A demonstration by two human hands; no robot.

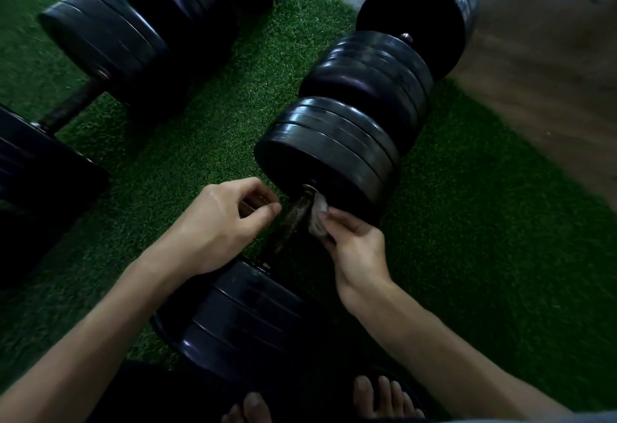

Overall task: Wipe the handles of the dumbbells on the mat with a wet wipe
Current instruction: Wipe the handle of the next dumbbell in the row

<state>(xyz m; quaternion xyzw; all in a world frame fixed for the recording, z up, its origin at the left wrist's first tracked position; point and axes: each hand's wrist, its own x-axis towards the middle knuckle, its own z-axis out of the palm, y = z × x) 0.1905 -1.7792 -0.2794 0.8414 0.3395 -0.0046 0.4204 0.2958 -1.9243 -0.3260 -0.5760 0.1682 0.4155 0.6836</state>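
Both hands flank the nearest dumbbell's handle, which runs away from the person: right hand pinches the wet wipe against it; left hand, fingers curled, holds nothing visible.

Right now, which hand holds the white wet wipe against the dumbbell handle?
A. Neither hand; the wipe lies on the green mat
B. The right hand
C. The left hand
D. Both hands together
B. The right hand pinches the white wet wipe against the right side of the dumbbell handle, while the left hand hovers on the other side with its fingers curled, and no wipe shows in it.
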